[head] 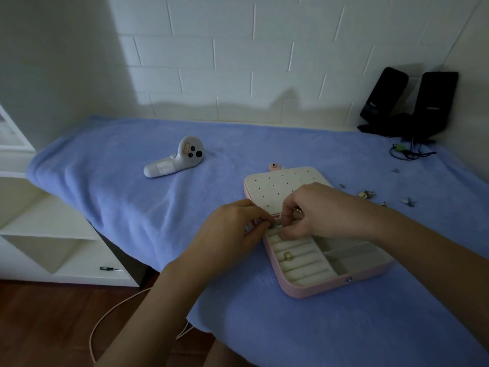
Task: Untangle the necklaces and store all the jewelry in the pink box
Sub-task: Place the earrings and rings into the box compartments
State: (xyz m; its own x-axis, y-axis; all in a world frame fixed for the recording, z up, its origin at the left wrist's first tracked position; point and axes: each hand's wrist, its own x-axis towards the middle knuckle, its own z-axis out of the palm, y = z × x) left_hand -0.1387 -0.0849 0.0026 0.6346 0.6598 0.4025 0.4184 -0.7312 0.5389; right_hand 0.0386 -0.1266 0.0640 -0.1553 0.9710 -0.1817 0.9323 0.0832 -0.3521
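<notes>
My left hand (238, 223) and right hand (312, 207) pinch one small piece (276, 224) above the pink box (330, 287). It is probably light and fragile, so I hold softly.

The picture was dim and bluish, with a broad shadow across the wall (79, 62) at upper left, soft focus throughout, and bent wide-angle edges.

Two bare forearms reach in, the left rising from the bottom edge, the right slanting in from the lower right. They meet just right of centre. The left hand (238, 223) lies back-up, fingers curled, tips pointing right. The right hand (315, 210) arches knuckles-up, fingers bent down. Their fingertips meet, pinching a small piece (276, 224) too tiny to make out.
</notes>
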